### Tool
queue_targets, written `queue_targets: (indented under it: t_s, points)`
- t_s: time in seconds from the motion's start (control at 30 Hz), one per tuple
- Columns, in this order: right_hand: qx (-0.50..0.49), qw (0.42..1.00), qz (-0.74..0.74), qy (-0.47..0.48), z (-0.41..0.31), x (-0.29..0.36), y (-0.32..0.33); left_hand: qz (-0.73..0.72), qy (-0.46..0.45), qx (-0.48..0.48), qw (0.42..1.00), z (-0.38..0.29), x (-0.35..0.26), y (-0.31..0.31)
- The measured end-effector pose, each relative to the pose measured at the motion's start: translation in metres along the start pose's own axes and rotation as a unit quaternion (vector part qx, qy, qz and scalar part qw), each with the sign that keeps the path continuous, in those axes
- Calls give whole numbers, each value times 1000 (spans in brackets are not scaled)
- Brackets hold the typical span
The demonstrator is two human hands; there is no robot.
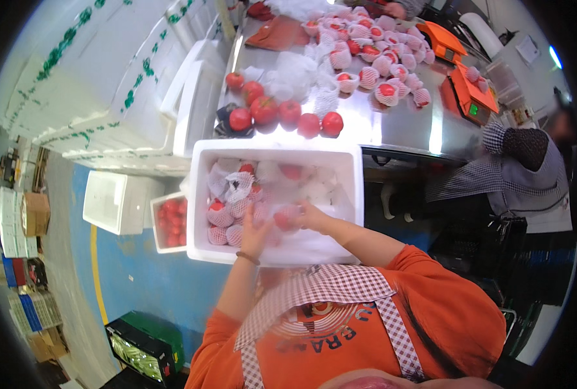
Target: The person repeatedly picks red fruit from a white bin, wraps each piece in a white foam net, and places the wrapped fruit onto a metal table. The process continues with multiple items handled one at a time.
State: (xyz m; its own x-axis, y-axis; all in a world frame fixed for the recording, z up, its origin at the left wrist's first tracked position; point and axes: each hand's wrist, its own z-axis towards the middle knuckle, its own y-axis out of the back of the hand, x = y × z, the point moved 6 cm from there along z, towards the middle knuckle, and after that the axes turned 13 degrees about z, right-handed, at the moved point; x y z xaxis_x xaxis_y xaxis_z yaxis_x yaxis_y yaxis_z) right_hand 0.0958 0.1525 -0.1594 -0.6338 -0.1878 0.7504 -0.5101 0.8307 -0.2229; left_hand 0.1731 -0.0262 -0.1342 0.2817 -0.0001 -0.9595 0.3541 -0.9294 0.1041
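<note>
In front of me stands a white foam box (pixel 359 194). Inside it at the left lie several red tomatoes in pink and white foam nets (pixel 220 216), some nets crumpled. My right hand (pixel 309 216) holds a netted tomato (pixel 286 219) low over the middle of the box. My left hand (pixel 255 228) is beside the netted tomatoes in the left half; it is blurred, and whether it grips one cannot be told. Bare red tomatoes (pixel 264 109) sit in a row on the metal table (pixel 405 131) beyond the box.
Many netted tomatoes (pixel 385 63) are heaped on the table near orange scales (pixel 471 97). Another person in a checked apron (pixel 536 180) is at the right. Large foam boxes (pixel 108 73) are stacked at the left; a smaller box of tomatoes (pixel 171 221) stands on the floor.
</note>
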Motion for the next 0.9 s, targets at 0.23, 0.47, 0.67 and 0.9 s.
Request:
queue_targets:
  t_s: [0.23,0.47,0.67,0.9]
  points:
    - [-7,921,-135,366,-94,102,-6,-132,-13,80,988,-28,-92,-63]
    - [-119,786,-285,535,-127,152,1,-222,-3,140,965,-42,-123,-90]
    - [-99,738,-341,574,-100,159,2,-389,-17,251,886,-57,-149,-79]
    - [-41,900,-233,366,-73,168,6,-544,-85,221,805,-29,-186,-55]
